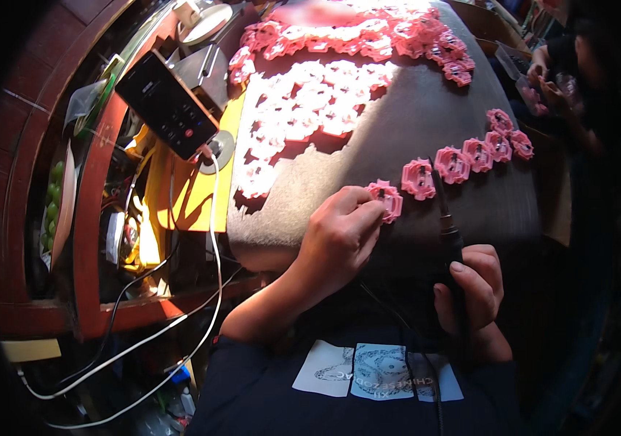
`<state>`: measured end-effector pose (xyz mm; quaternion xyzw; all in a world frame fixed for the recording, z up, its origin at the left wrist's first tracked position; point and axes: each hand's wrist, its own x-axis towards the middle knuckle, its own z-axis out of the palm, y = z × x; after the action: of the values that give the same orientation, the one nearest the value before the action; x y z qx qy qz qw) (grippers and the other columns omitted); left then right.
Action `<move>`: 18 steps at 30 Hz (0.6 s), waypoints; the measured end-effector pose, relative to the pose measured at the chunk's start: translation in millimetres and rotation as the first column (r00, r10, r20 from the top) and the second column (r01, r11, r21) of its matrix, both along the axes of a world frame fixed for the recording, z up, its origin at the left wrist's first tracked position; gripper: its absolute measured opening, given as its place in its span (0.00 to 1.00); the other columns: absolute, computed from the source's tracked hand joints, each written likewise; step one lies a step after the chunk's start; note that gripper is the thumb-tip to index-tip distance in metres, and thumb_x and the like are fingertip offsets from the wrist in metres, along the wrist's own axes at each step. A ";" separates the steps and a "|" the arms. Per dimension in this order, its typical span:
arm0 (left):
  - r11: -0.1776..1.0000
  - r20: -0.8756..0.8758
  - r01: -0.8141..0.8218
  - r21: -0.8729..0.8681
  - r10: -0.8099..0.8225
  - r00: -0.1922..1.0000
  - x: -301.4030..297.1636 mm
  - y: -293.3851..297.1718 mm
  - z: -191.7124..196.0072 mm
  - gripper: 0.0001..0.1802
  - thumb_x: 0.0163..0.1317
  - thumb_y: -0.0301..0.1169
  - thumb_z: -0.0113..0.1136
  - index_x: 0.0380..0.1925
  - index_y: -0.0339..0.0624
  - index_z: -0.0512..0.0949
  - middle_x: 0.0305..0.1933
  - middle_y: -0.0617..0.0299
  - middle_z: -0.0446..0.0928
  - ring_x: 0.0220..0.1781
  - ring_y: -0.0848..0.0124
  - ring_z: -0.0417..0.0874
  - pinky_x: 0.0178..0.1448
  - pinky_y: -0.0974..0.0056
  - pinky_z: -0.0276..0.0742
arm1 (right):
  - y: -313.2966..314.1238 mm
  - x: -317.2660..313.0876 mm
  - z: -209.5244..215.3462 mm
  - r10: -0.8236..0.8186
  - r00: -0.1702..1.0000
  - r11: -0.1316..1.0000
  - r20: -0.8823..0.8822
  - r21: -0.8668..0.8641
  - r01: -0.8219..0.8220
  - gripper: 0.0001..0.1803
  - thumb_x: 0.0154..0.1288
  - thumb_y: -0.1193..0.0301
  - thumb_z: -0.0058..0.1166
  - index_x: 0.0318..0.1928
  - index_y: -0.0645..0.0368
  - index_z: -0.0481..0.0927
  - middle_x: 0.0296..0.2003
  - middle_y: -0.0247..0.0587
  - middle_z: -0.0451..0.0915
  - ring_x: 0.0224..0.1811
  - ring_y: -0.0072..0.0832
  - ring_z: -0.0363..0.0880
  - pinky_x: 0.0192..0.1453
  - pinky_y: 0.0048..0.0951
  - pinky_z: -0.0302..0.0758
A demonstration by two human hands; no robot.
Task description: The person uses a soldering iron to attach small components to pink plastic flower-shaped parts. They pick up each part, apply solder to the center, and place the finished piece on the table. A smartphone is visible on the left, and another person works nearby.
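Note:
My left hand [343, 231] pinches the edge of a small pink plastic casing [385, 201] near the front of the dark work surface [426, 94]. In my right hand [474, 287] is a soldering iron [450, 231], its dark handle held like a pen and its thin tip pointing up and away. That tip lies beside another pink casing [418, 179]; whether they touch I cannot tell. Several more pink casings [453, 165] with dark parts inside run in a row toward the far right.
Many pink casings [303, 102] cover the far left of the surface. A phone [167, 104] with a white cable [216, 211] stands at left above a yellow board [212, 196]. Red wooden frames [89, 240] border that side. Another person's hands [543, 76] work at far right.

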<state>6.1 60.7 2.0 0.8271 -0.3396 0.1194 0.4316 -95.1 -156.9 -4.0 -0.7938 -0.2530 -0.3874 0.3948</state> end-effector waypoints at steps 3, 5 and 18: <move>1.000 -0.027 0.005 0.006 -0.005 1.000 0.1 -4.8 -0.6 0.10 0.62 0.18 0.68 0.44 0.36 0.85 0.46 0.51 0.81 0.45 0.53 0.87 0.48 0.54 0.84 | -5.3 6.1 12.2 0.121 0.991 0.984 -0.060 0.137 -0.112 0.20 0.71 0.68 0.71 0.59 0.61 0.84 0.43 0.49 0.83 0.39 0.40 0.84 0.39 0.36 0.81; 1.000 -0.049 0.029 0.007 -0.029 0.998 2.2 -7.0 -1.7 0.10 0.62 0.17 0.67 0.44 0.35 0.85 0.46 0.50 0.81 0.45 0.52 0.86 0.49 0.54 0.84 | -4.6 14.9 28.0 0.321 0.943 0.918 -0.091 0.275 -0.286 0.22 0.77 0.62 0.66 0.62 0.64 0.82 0.46 0.54 0.87 0.43 0.41 0.90 0.41 0.38 0.85; 0.994 -0.061 0.100 -0.033 -0.102 0.993 6.9 1.7 -21.5 0.12 0.62 0.11 0.59 0.45 0.30 0.81 0.49 0.52 0.78 0.46 0.62 0.82 0.52 0.64 0.79 | 92.4 47.3 144.2 0.881 -0.055 -0.403 0.471 0.683 -0.610 0.33 0.64 0.61 0.81 0.62 0.61 0.79 0.35 0.35 0.86 0.36 0.21 0.84 0.38 0.24 0.79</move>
<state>13.0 62.4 -19.5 0.8056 -0.3655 0.0767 0.4599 -47.8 -64.5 140.1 -0.1206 -0.4642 0.0858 0.8733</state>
